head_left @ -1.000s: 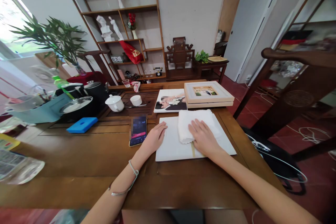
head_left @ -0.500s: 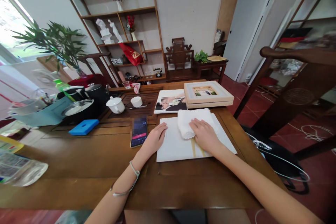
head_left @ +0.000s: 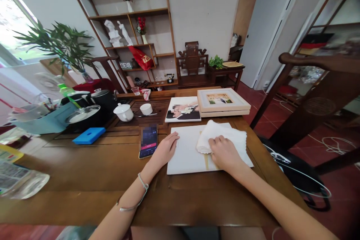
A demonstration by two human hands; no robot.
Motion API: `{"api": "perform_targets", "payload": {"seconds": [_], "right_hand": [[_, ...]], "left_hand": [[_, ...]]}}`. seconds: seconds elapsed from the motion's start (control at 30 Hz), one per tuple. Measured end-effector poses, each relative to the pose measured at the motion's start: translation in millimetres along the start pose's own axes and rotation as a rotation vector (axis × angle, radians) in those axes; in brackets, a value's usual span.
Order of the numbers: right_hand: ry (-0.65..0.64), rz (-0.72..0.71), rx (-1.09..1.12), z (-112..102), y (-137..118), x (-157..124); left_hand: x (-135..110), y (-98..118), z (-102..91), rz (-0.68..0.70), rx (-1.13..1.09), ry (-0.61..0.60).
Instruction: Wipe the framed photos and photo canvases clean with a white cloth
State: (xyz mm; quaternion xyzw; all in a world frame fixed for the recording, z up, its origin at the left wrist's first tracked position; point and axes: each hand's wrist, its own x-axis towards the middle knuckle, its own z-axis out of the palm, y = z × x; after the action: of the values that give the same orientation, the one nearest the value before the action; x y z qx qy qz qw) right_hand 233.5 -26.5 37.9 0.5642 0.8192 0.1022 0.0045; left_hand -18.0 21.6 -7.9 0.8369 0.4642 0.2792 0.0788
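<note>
A white flat board (head_left: 185, 159) with yellowish strips on its near part lies on the wooden table in front of me. My left hand (head_left: 167, 147) rests on the board's left edge, fingers stretched out, holding nothing. On the board's right half my right hand (head_left: 225, 154) presses down on a folded white cloth (head_left: 207, 135), its fingers bent over the material. The cloth covers part of the board and the upper ends of the strips. A phone (head_left: 148, 141) with a lit screen lies just left of my left hand.
Beyond the board lie a photo print (head_left: 183, 109) and stacked picture frames (head_left: 239, 104). A lidded white cup (head_left: 123, 112), a small white bowl (head_left: 146, 109) and a blue block (head_left: 89, 135) are on the left. A wooden chair (head_left: 309, 93) stands right of the table.
My right hand has slid the cloth to the right and slightly nearer, and the cloth has turned and spread out. My left hand stays at the board's edge.
</note>
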Motion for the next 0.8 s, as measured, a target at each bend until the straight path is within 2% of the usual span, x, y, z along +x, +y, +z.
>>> {"api": "perform_targets", "payload": {"seconds": [0.1, 0.2, 0.4, 0.53, 0.63, 0.8], "right_hand": [[-0.046, -0.135, 0.039, -9.0, -15.1, -11.5], [-0.057, -0.215, 0.117, -11.8, -10.4, -14.4], [0.109, -0.096, 0.258, 16.1, 39.6, 7.7], [0.024, -0.018, 0.243, 23.1, 60.3, 15.6], [-0.062, 0.064, 0.115, 12.9, 54.1, 12.9], [-0.11, 0.144, -0.028, 7.6, 13.9, -1.5]], "left_hand": [[-0.3, 0.7, -0.3, -0.01, 0.001, 0.002], [-0.4, 0.6, -0.5, -0.001, -0.014, 0.012], [0.0, 0.3, -1.2, -0.007, -0.032, -0.01], [0.2, 0.7, -1.4, -0.001, -0.032, -0.016], [0.6, 1.0, -1.5, 0.001, -0.025, -0.018], [0.6, 1.7, -2.0, -0.004, -0.009, -0.015]]}}
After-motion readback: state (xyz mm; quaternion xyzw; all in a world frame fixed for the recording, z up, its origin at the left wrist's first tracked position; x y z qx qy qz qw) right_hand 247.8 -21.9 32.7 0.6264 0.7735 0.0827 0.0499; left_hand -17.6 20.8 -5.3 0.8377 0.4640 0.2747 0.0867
